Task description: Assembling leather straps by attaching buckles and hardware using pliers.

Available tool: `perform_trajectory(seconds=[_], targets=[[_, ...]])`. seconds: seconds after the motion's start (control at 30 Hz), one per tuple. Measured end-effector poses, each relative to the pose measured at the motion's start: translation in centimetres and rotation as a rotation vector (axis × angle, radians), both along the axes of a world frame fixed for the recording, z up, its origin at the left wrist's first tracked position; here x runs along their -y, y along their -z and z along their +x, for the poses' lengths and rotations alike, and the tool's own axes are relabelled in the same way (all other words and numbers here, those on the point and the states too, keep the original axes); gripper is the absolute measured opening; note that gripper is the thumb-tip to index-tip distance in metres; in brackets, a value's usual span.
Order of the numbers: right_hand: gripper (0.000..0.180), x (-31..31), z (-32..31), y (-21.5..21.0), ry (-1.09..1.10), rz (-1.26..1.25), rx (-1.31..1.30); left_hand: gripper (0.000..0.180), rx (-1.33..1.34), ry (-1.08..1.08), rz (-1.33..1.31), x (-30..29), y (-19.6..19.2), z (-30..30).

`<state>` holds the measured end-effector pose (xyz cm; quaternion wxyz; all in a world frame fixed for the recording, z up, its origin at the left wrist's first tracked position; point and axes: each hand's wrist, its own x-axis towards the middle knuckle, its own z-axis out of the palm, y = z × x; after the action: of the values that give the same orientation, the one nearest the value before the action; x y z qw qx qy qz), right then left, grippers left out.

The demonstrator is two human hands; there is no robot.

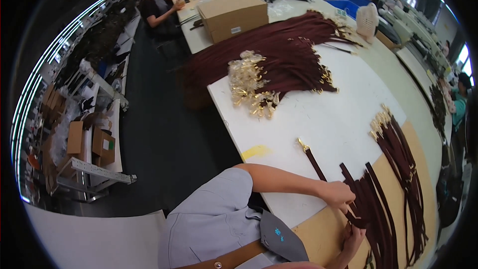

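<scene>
Right grip, nearest, with fingers closed on a curled maroon strap; left grip, just beyond, also grasping this strap, over the desk. A gold-clasped length extends past the left grip; the hand hides whether it joins the held strap. Right of the grips lie loose straps, then a clasped bundle. Farther off: a large strap heap, a cardboard box and, to the left, a masked co-worker.
</scene>
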<state>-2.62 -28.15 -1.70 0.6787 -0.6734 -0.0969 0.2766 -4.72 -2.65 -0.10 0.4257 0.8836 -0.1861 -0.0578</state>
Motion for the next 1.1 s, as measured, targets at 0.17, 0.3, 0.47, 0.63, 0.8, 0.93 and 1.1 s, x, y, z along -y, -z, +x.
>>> perform_trajectory(seconds=[0.17, 0.3, 0.47, 0.63, 0.8, 0.93, 1.1], targets=[[0.024, -0.5, 1.4, -2.0, -0.064, -0.017, -0.025, 0.021, -0.267, 0.113, -0.49, -3.7, -2.6, 0.9], [0.019, 5.6, 2.3, -3.0, 0.015, -0.064, 0.017, 0.019, -0.365, -0.089, -0.476, -11.3, -4.7, 0.8], [0.017, 7.1, 1.5, -2.8, 0.013, -0.031, -0.031, 0.013, -0.358, 0.097, -1.206, -9.7, -4.1, 1.2], [0.016, 6.7, 0.8, -4.1, -0.042, -0.022, -0.022, 0.019, -0.192, 0.032, -0.185, -2.7, -0.2, 2.0], [0.015, 7.6, -0.3, -5.4, -0.024, -0.099, 0.042, 0.018, -0.58, 0.203, -0.074, 0.6, -3.6, 2.2], [0.017, 7.6, -0.4, -5.9, -0.041, -0.305, 0.052, 0.016, -0.543, 0.345, -0.178, 0.0, -1.8, 3.3], [0.018, 9.2, -0.5, -5.3, -0.033, -0.407, 0.115, 0.015, -0.65, 0.359, -0.193, 2.1, -2.8, 3.9]])
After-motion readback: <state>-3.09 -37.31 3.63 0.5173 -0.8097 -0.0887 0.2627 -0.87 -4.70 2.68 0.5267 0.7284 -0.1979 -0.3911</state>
